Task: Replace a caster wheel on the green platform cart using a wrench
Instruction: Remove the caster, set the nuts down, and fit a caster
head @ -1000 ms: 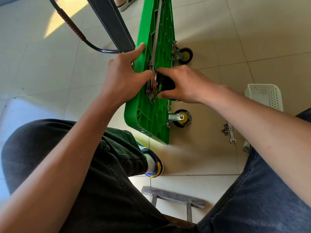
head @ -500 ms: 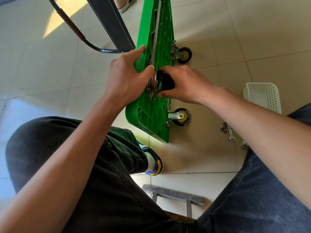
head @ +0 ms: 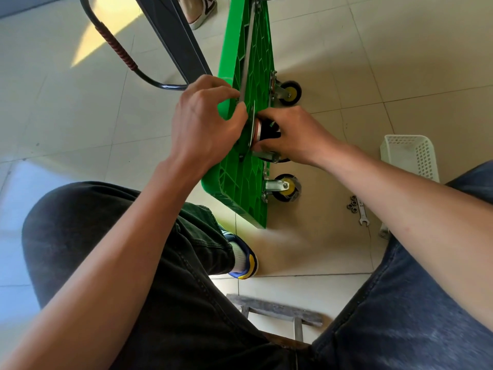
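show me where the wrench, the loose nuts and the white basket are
wrench (head: 363, 214), head view, on the middle of its shank, lying on the floor tile
loose nuts (head: 352, 204), head view, on the middle of the small cluster beside the wrench
white basket (head: 424, 156), head view, on its perforated side wall

White perforated plastic basket (head: 409, 156) on pale floor tiles (head: 66, 124), right of the grip. Grey wooden stool frame (head: 274, 308) below it. Blue-and-yellow sneaker (head: 246, 260) nearer, lower left.
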Motion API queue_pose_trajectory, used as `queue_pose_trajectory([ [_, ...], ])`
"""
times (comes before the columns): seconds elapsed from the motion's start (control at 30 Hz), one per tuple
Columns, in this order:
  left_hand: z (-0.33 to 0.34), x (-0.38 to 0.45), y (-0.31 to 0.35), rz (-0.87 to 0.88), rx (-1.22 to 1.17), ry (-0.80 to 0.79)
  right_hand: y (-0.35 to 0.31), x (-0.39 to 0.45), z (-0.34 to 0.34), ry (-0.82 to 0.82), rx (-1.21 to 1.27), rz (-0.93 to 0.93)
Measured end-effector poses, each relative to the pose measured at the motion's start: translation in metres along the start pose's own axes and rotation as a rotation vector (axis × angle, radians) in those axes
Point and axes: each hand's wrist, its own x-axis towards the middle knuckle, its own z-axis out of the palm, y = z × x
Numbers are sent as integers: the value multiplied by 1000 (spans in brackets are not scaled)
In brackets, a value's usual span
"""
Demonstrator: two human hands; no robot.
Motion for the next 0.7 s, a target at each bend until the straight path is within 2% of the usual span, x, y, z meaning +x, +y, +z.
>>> queue_pose_trajectory([
  [0.17,-1,0,-3,-12,-10,-2,2,-3,3,31,-6,-9],
  [0.4,6,-3,1,83,85,-49,1,-9,4,23,-52,6],
  [0.7,11,-12,24,217,70,-68,16,-34,-15,-5,-100,125],
])
